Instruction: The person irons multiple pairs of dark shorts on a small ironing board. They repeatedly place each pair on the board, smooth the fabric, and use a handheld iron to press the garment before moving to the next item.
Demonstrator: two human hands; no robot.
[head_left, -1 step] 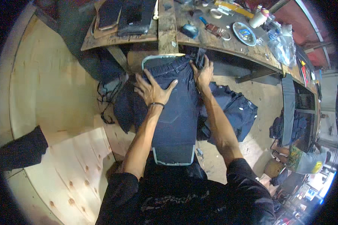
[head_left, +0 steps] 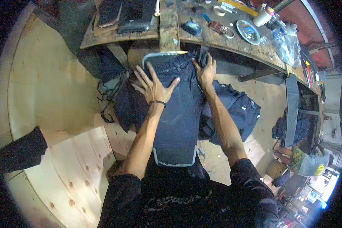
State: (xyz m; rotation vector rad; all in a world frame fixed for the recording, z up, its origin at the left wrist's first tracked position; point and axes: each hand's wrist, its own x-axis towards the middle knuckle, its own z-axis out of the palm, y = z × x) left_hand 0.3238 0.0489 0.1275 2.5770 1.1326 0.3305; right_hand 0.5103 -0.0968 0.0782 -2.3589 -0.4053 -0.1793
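- Over a pale-edged board point(head_left: 174, 160), dark trousers point(head_left: 174, 131) are draped, seemingly soft, limp and light.
- The left hand point(head_left: 155, 90) is spread wide on them.
- The waistband point(head_left: 171, 66), probably the firmest hold, is pinched by the right hand point(head_left: 206, 74).

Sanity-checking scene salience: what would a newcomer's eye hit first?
First, the dark trousers at centre, lying over a pale-rimmed board, the left grip spread on them, the right grip by the waistband. Then the cluttered wooden bench across the top and the big pale wood panel at left.
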